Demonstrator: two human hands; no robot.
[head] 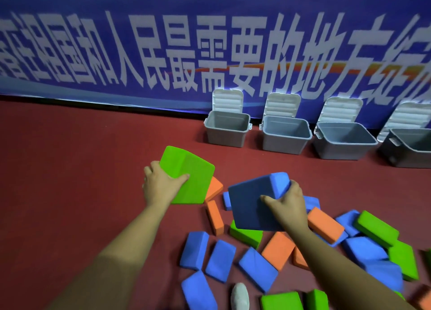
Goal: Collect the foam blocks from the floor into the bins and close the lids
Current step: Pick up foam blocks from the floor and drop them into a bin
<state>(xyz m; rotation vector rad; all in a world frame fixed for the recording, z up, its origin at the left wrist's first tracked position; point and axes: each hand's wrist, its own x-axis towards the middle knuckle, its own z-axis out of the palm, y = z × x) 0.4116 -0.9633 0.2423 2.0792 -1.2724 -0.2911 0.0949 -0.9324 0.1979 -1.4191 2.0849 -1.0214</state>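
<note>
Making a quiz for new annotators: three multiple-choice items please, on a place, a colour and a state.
1. Where do the grey bins stand? A) along the banner B) on a table C) stacked up
2. What colour is the block that the left hand grips? A) orange B) green C) blue
3. How are the bins' lids? A) shut B) raised open C) lying on the floor
Answers: 1 A, they line its foot; 2 B, the held block is green; 3 B, lids stand raised behind the rims.
</note>
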